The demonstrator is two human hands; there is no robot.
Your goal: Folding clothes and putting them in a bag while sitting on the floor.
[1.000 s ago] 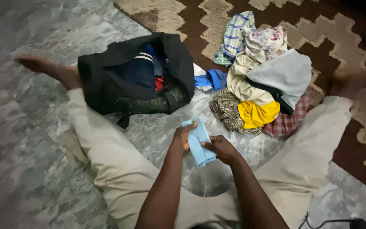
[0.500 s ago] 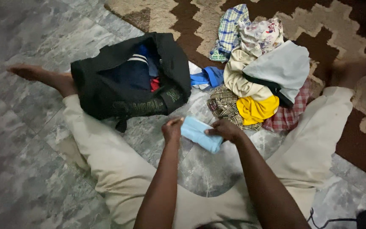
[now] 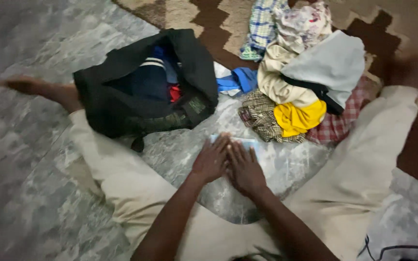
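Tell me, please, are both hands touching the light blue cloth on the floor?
Touching. The head view shows the left hand and right hand pressed flat, side by side, on the light blue cloth, covering most of it.

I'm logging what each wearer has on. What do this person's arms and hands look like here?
Both forearms are bare, with no sleeves in view. The left hand and right hand wear no gloves, and no rings, watch or bracelet can be made out. The legs are in loose cream trousers.

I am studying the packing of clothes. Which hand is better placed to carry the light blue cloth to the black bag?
Probably the left hand: it lies flat on the light blue cloth, nearer the black bag than the right hand.
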